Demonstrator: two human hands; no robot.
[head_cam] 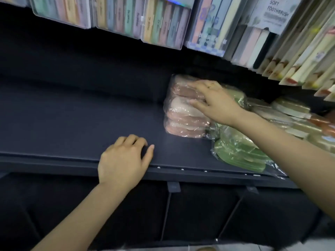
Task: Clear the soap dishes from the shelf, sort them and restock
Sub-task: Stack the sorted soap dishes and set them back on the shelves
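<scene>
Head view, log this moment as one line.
right hand: on pink soap dish pack | left hand: resting on shelf | green pack: beside

Dim, soft overall; wrapped packs (184, 105) show glare; edges bowed, perhaps motion-blurred.

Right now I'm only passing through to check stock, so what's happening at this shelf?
A person is working at a dark shelf. Their right hand rests on a stack of pink soap dishes wrapped in clear plastic, fingers spread over its top. The left hand rests on the shelf's front edge, holding nothing. Green wrapped dishes lie to the right of the pink stack. Toothbrush packs hang above.
</scene>
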